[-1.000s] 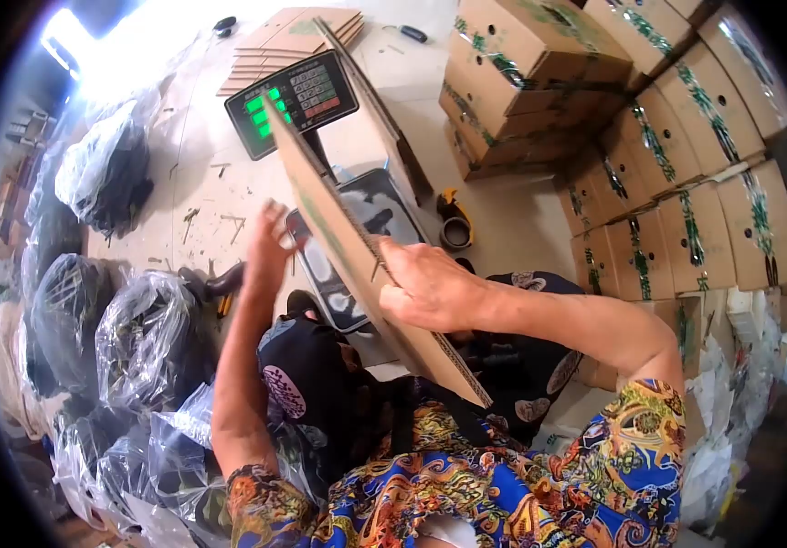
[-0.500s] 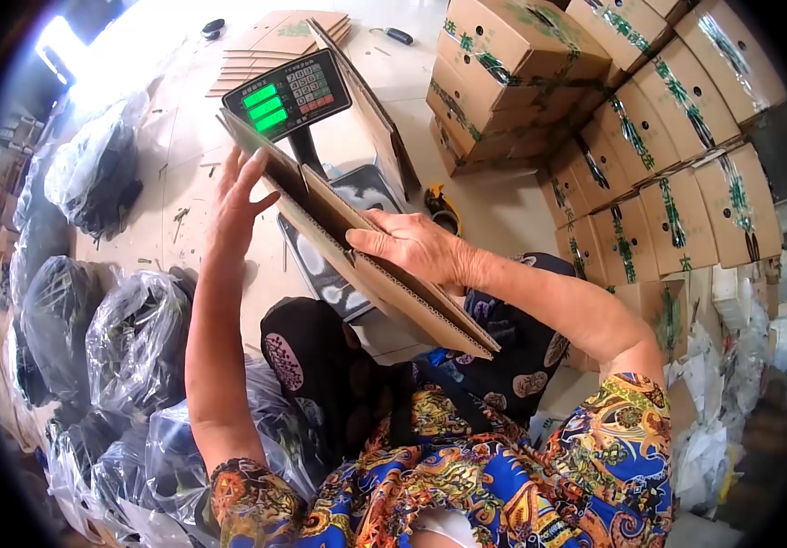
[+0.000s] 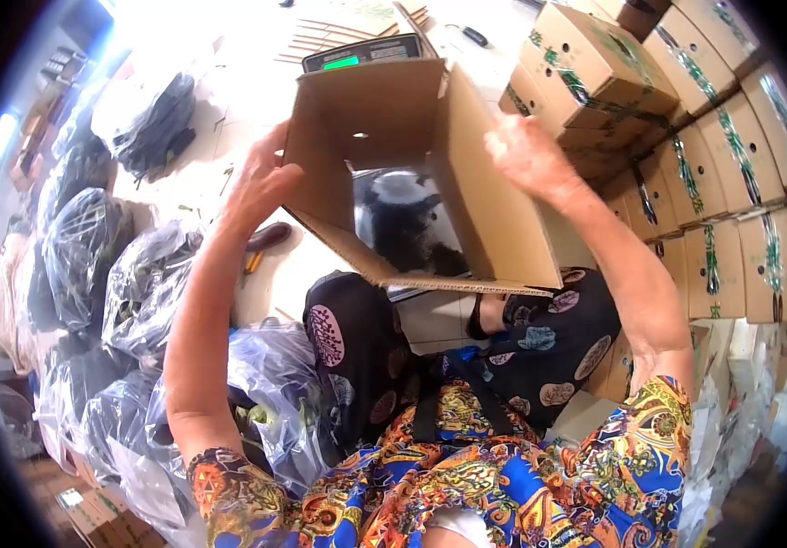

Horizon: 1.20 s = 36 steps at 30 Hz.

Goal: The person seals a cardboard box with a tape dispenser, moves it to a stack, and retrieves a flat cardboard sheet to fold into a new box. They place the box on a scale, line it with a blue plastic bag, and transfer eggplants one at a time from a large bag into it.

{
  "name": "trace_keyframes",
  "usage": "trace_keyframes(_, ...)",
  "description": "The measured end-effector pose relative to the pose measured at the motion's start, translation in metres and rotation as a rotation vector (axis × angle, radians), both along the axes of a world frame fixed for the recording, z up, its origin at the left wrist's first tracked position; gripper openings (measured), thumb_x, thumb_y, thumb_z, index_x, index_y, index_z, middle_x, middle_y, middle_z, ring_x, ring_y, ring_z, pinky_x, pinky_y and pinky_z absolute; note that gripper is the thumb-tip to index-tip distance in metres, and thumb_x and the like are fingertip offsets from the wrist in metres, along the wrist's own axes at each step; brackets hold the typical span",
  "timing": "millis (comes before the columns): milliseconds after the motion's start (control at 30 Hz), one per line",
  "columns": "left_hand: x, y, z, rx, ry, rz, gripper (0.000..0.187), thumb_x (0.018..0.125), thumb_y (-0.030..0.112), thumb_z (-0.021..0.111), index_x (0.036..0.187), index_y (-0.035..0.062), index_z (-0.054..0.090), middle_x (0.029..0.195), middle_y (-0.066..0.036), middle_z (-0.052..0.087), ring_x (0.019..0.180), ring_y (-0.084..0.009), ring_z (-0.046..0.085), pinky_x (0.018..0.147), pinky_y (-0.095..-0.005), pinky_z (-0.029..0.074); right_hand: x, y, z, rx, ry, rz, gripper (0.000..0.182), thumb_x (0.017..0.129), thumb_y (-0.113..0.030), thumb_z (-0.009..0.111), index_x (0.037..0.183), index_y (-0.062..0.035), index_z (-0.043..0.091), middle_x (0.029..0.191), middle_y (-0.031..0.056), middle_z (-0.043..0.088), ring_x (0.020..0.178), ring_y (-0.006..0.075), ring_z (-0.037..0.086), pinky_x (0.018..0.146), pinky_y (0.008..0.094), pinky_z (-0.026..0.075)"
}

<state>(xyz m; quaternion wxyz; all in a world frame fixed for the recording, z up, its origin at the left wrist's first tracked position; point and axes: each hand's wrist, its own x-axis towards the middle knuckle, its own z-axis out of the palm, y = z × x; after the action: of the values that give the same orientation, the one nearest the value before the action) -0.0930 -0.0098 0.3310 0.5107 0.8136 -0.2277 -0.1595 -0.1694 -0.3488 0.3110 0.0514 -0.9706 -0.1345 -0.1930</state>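
Observation:
A brown cardboard box (image 3: 498, 173) stands opened out in front of me, and the dark scale platform (image 3: 407, 219) shows through its open bottom. My left hand (image 3: 265, 178) grips the box's left wall near the upper corner, its thumb bent over the edge. At the right wall, my right hand (image 3: 526, 155) has its fingers curled in against the cardboard; its fingertips are partly hidden. Behind the far wall the scale display (image 3: 361, 55) is partly covered, with one green window lit.
Taped cartons (image 3: 594, 68) are stacked at the right. Clear bags with dark contents (image 3: 87, 247) line the left side. Flat cardboard sheets (image 3: 348, 27) lie at the back, near a dark object (image 3: 474, 35) on the floor. A brown shoe (image 3: 268, 237) is beside my left forearm.
The folded cardboard has been spread into an open box shape. My right hand has moved right to the outer side, and my left hand now holds the left wall. The view has shifted.

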Motion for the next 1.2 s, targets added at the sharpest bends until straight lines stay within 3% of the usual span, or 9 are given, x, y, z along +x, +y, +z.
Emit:
trace_keyframes(167,-0.005,0.001,-0.012,0.279,-0.089,0.005,0.062,0.071,0.015,0.054,0.13,-0.0022,0.047,0.114,-0.018,0.061,0.1,-0.0239,0.06,0.087,-0.0348,0.048,-0.001,-0.001,-0.002,0.228,0.331,-0.146,0.027,0.087,-0.021,0.053,0.087,0.0053,0.056,0.074,0.0291,0.06,0.071,0.0419,0.062,0.067,0.0464,0.05)
trace_keyframes(200,0.002,-0.002,-0.01,0.226,0.056,0.053,0.066,0.068,0.018,0.058,0.127,-0.0071,0.046,0.112,-0.026,0.059,0.109,-0.0353,0.057,0.098,-0.0399,0.042,-0.004,0.007,-0.003,0.207,0.329,-0.13,0.025,0.087,-0.021,0.054,0.088,0.0048,0.055,0.075,0.0288,0.06,0.072,0.0424,0.062,0.066,0.0468,0.05)
trace_keyframes(333,0.051,-0.012,-0.03,0.365,-0.576,0.257,0.094,0.064,0.018,0.063,0.144,-0.0071,0.02,0.136,-0.032,0.038,0.131,-0.0407,0.035,0.108,-0.043,0.033,-0.008,0.046,0.005,0.168,0.36,-0.066,0.022,0.088,-0.018,0.055,0.094,0.0026,0.055,0.074,0.028,0.061,0.074,0.0443,0.062,0.067,0.0488,0.05)
trace_keyframes(433,0.08,-0.006,-0.008,0.706,-0.596,0.229,0.055,0.066,0.019,0.063,0.12,0.0098,0.059,0.119,-0.017,0.058,0.114,-0.0362,0.052,0.097,-0.0439,0.043,-0.004,0.041,0.002,0.133,0.359,-0.063,0.022,0.088,-0.018,0.055,0.098,0.0013,0.056,0.073,0.0283,0.061,0.075,0.0456,0.062,0.068,0.05,0.051)
trace_keyframes(567,0.077,0.001,0.027,0.519,-0.333,-0.397,0.019,0.068,0.019,0.065,0.076,0.0013,0.063,0.062,-0.011,0.058,0.061,-0.0174,0.059,0.057,-0.0296,0.048,0.004,0.032,0.008,0.143,0.331,-0.115,0.023,0.089,-0.02,0.054,0.101,-0.0006,0.057,0.075,0.0278,0.062,0.075,0.0435,0.064,0.067,0.0493,0.053)
trace_keyframes(867,-0.011,-0.032,0.02,0.447,0.019,-0.473,0.021,0.073,0.018,0.064,0.078,-0.0029,0.066,0.058,-0.007,0.059,0.052,-0.0091,0.052,0.05,-0.03,0.045,0.046,0.059,0.002,-0.009,0.452,-0.025,0.029,0.088,-0.025,0.049,0.106,-0.0046,0.059,0.089,0.02,0.067,0.086,0.0363,0.066,0.078,0.0468,0.052)
trace_keyframes(967,-0.021,-0.031,-0.007,0.521,-0.292,-0.642,0.028,0.068,0.029,0.07,0.068,0.0011,0.063,0.06,-0.013,0.061,0.055,-0.0267,0.061,0.055,-0.0361,0.049,0.041,0.048,0.01,-0.091,0.431,0.079,0.028,0.087,-0.025,0.051,0.102,-0.0026,0.059,0.088,0.0208,0.067,0.083,0.0368,0.067,0.074,0.0469,0.053)
trace_keyframes(1133,-0.014,-0.072,-0.03,0.457,-0.187,-0.675,0.038,0.072,0.039,0.074,0.074,0.0026,0.065,0.065,-0.013,0.064,0.065,-0.0331,0.064,0.067,-0.0426,0.051,0.024,0.035,0.015,-0.029,0.344,0.032,0.027,0.088,-0.023,0.059,0.107,-0.0045,0.057,0.088,0.0162,0.066,0.082,0.0332,0.067,0.07,0.0442,0.053)
trace_keyframes(1200,-0.001,-0.074,-0.046,0.397,-0.09,-0.708,0.031,0.08,0.03,0.072,0.082,0.0007,0.064,0.068,-0.012,0.066,0.058,-0.0236,0.065,0.056,-0.0356,0.052,0.013,0.02,0.007,0.108,0.224,0.056,0.025,0.087,-0.022,0.061,0.105,-0.0039,0.059,0.091,0.0162,0.066,0.084,0.033,0.066,0.071,0.0438,0.053)
